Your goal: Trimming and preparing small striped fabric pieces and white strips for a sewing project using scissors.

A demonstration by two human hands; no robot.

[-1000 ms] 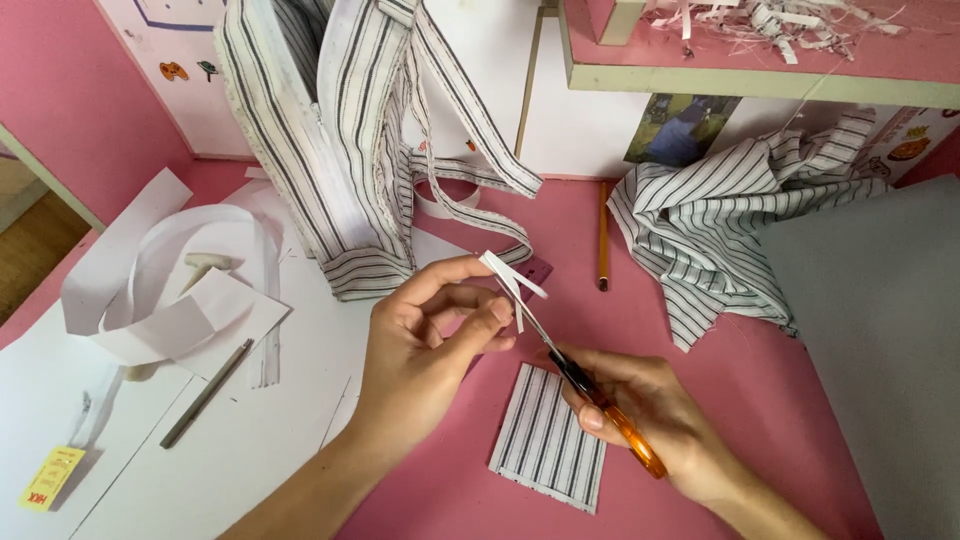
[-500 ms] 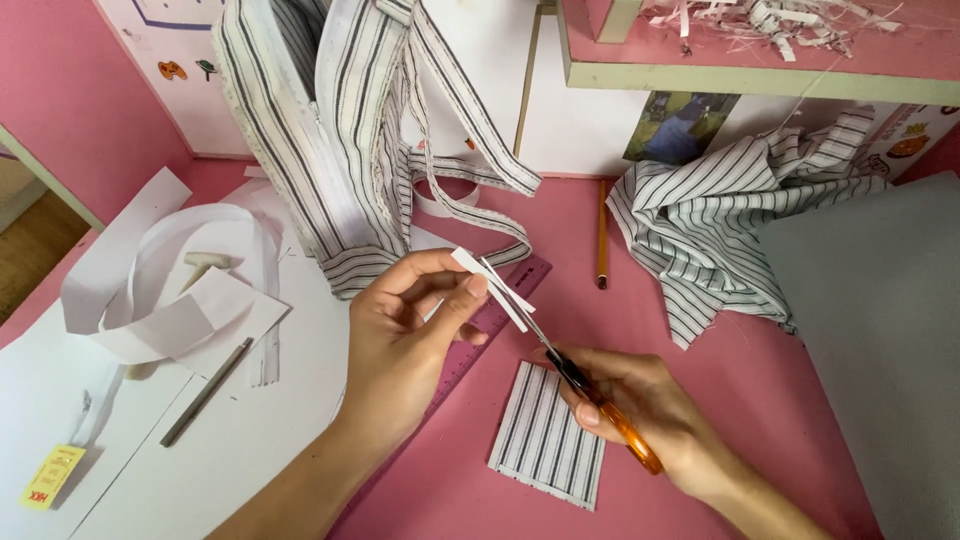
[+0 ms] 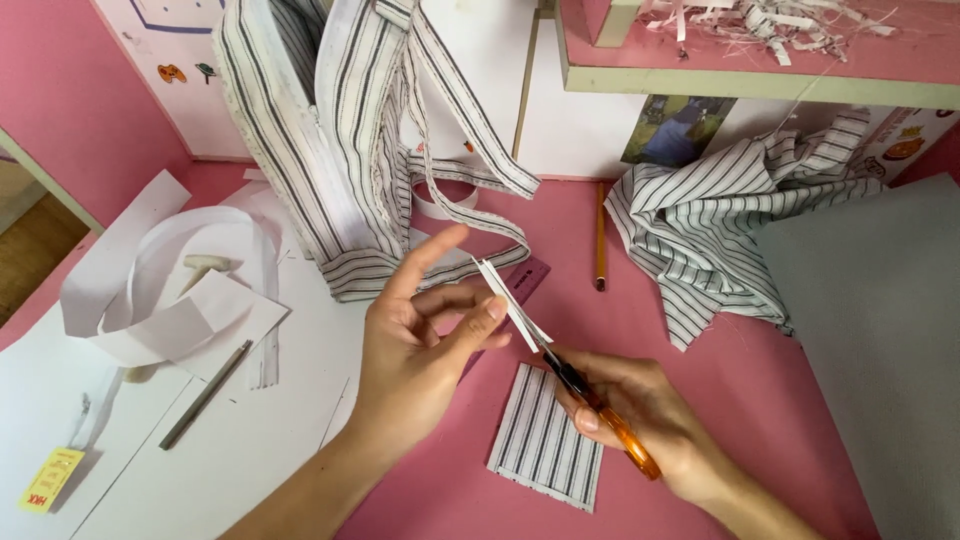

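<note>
Nearest the camera, a small striped patch [image 3: 546, 437] lies flat on the pink tabletop [image 3: 700, 400], between the two wrists; the right hand [image 3: 640, 415] is clenched around the orange handle of the scissors [image 3: 590, 400], whose blades point up and left toward the left hand [image 3: 425, 350]. The left hand pinches a white strip [image 3: 510, 305] between thumb and middle fingers, its index finger raised and straight; the strip lies along the scissor blades, touching them, just above the patch; whether the blades are parted cannot be told.

Left of the hands, white paper sheets [image 3: 230, 440] cover the tabletop; on them lie a grey rod [image 3: 205, 395], a yellow tag [image 3: 50, 480] near the left edge, and a curled white band [image 3: 170, 270]. Behind the left hand a purple ruler [image 3: 525, 280] shows partly, its lower part hidden by the palm.

Further back, a striped bag [image 3: 330, 150] stands upright, its straps looping down toward the ruler; right of it a pencil [image 3: 600, 235] lies pointing away; beside that sits a crumpled striped cloth [image 3: 720, 230], touching a grey sheet [image 3: 880, 330] at the right. Farthest, a shelf [image 3: 760, 80] carries shredded paper scraps [image 3: 770, 20].
</note>
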